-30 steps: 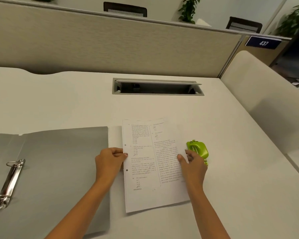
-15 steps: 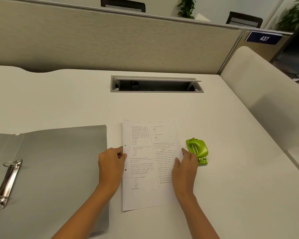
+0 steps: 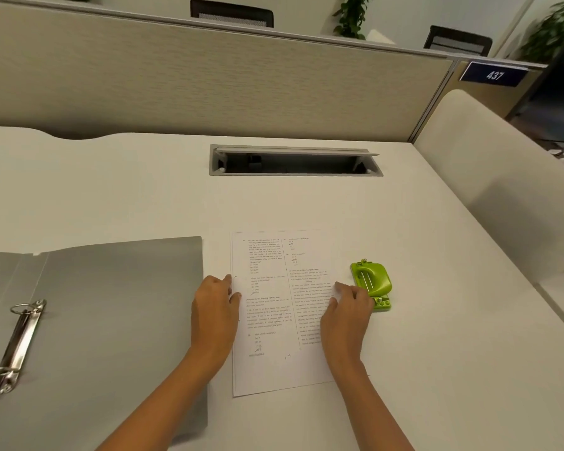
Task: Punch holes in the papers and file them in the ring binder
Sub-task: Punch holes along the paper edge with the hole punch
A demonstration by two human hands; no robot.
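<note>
The white table [image 3: 453, 336] carries everything. On its left lies the grey ring binder [image 3: 111, 304], open flat, its metal rings [image 3: 20, 346] at the far left. The papers [image 3: 271, 323] lie flat just right of the binder. My left grip [image 3: 214, 310] sits on their left edge, fingers bent, thumb on the sheet; whether it pinches I cannot tell. My right grip [image 3: 345, 315] presses on their right edge, fingers loose, closed round nothing. The green hole punch [image 3: 372, 281] sits just beside it.
</note>
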